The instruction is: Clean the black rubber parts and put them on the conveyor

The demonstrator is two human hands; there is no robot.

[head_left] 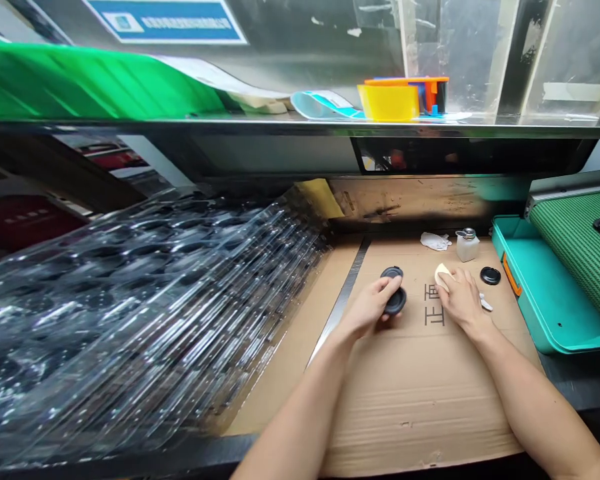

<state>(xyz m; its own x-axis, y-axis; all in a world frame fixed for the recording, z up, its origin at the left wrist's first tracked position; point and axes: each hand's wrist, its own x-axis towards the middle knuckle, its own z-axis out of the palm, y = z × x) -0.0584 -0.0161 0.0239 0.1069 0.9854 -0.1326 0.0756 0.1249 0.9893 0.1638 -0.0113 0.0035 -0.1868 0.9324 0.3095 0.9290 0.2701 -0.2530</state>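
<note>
My left hand (373,307) grips a round black rubber-like disc (396,301) against the cardboard sheet (420,413). A second dark disc (391,273) shows just beyond my fingers, and I cannot tell whether it is separate. My right hand (460,299) pinches a pale yellow sponge or cloth pad (443,275) close to the disc. To its right, a black round disc (491,275) lies on the cardboard. A small white scrap (486,305) lies by my right hand.
Behind my hands are a crumpled white glove or wipe (435,241) and a white pump bottle (467,245). A transparent stack of plastic trays (145,313) lies left, a teal tray (545,300) with green mat right, and a metal shelf (300,127) runs above.
</note>
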